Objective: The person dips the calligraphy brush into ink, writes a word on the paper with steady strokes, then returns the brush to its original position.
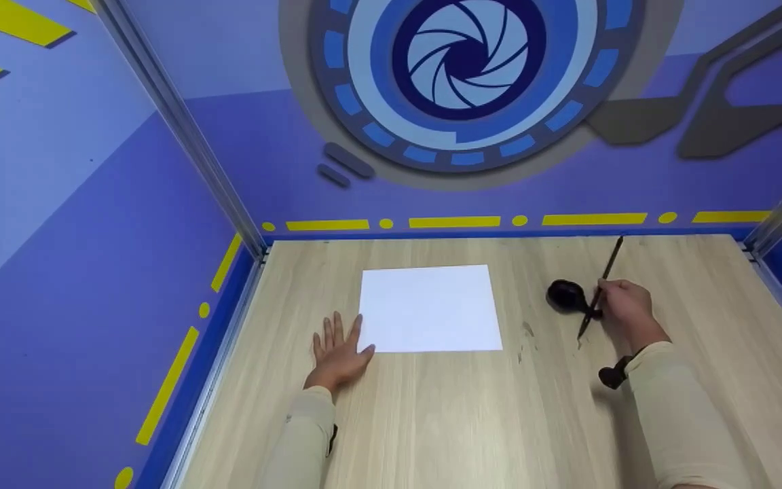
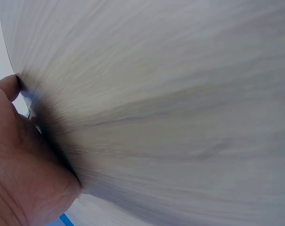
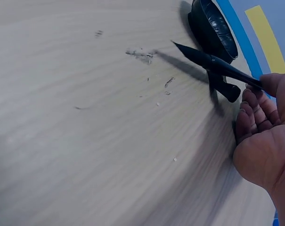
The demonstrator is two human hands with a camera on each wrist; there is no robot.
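Note:
A blank white sheet of paper point(image 1: 430, 309) lies on the wooden table. My left hand point(image 1: 338, 356) rests at its left edge with fingers spread and straight; thumb and index finger touch the paper's lower left. Off to the right, my right hand point(image 1: 628, 311) pinches a dark writing brush point(image 1: 612, 261) around its handle. The brush slants, its pointed black tip point(image 3: 187, 51) down and a little above the table. Just beyond it sits a black spoon-shaped dish point(image 1: 565, 296), shiny inside, its short handle point(image 3: 224, 89) close to the right fingers.
Dark smudges point(image 1: 527, 339) mark the table point(image 1: 432, 421) between the paper and the brush, and the right wrist view shows several small specks there. A blue-purple wall point(image 1: 241, 156) bounds the back, with another panel point(image 1: 92, 292) along the left side.

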